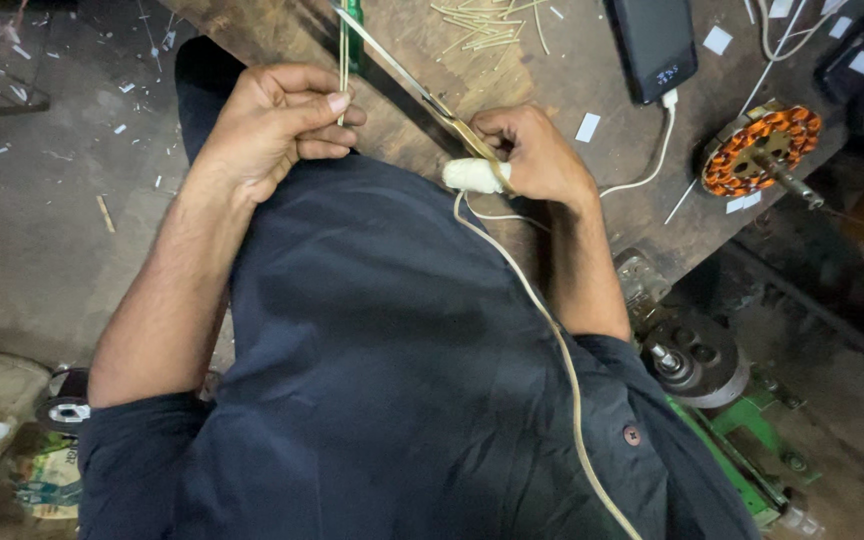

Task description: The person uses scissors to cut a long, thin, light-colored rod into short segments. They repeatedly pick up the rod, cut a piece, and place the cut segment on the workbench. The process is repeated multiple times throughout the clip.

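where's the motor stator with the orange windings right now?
Head view, upper right: the stator with orange windings lies on the wooden bench near its edge, right of the right hand and below-right of the black power bank.

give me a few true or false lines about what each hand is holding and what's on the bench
1. The left hand pinches thin sticks. True.
2. The right hand holds a hammer. False: it holds scissors.
3. A pile of cut sticks lies on the bench. True.
4. The copper-wound stator sits in the person's lap. False: it lies on the bench at the right.
5. A white cable is plugged into the black power bank. True.
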